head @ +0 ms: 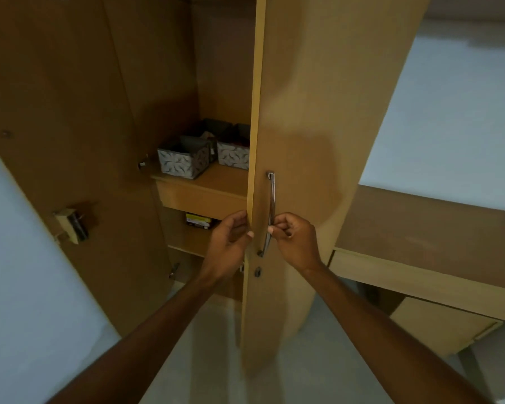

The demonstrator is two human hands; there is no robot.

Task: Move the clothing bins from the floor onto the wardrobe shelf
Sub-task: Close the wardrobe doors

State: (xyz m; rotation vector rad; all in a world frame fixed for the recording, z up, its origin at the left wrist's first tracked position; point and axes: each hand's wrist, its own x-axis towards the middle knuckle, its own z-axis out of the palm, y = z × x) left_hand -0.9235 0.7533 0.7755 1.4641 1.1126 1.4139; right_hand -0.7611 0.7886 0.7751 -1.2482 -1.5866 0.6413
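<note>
bins (184, 158) sit on shelf (216, 182), none visible on floor; move looks done. left hand (231, 240) pinches door (298, 141) edge, right hand (295, 237) curls round handle (271, 211); closing probably remains.

Right bin (233, 154) half behind door (303, 141)

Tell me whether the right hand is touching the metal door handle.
Touching. The head view shows the right hand with its fingers curled against the metal door handle.
</note>
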